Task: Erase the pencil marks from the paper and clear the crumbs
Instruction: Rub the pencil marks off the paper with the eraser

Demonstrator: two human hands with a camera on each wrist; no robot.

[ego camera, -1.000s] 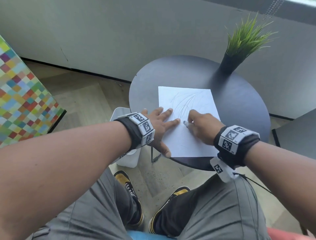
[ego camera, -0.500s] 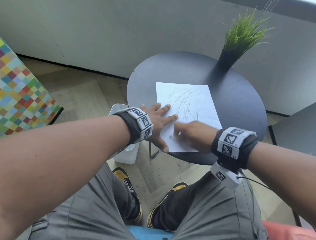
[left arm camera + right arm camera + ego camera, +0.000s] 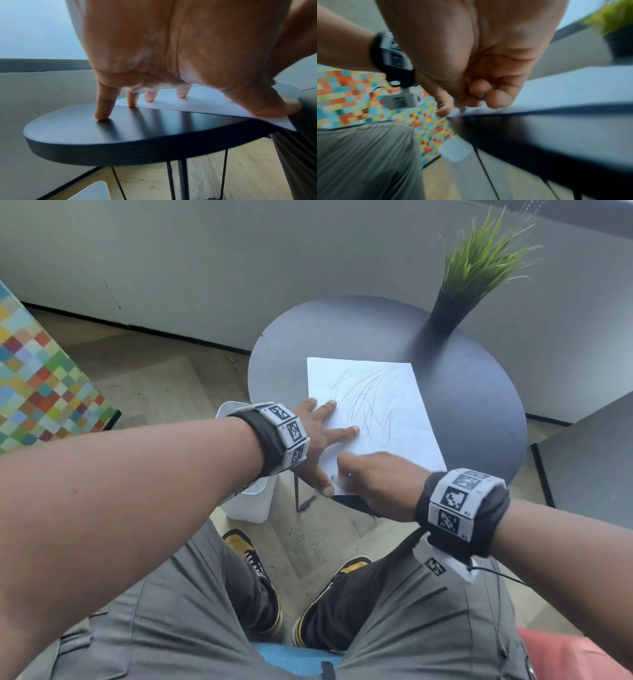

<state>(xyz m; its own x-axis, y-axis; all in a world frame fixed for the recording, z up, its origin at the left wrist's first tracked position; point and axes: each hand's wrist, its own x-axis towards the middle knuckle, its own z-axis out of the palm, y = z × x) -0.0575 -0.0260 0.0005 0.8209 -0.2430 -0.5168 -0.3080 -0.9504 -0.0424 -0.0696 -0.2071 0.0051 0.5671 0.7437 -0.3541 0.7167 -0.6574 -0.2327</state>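
left hand [image 3: 317, 436] still spread flat on the paper's [image 3: 387, 419] left edge, pinning it. right hand [image 3: 380, 481], fingers curled round something small, likely an eraser, now back at the paper's near-left corner. pencil marks [image 3: 366, 402] mostly remaining mid-sheet.

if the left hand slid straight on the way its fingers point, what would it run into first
Likely the pencil marks on the paper: the left hand lies flat, fingers aimed across the sheet. Beyond that only bare table shows, though depth is hard to judge.

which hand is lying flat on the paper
The left hand: its straight, spread fingers press the paper, while the right hand is curled up.
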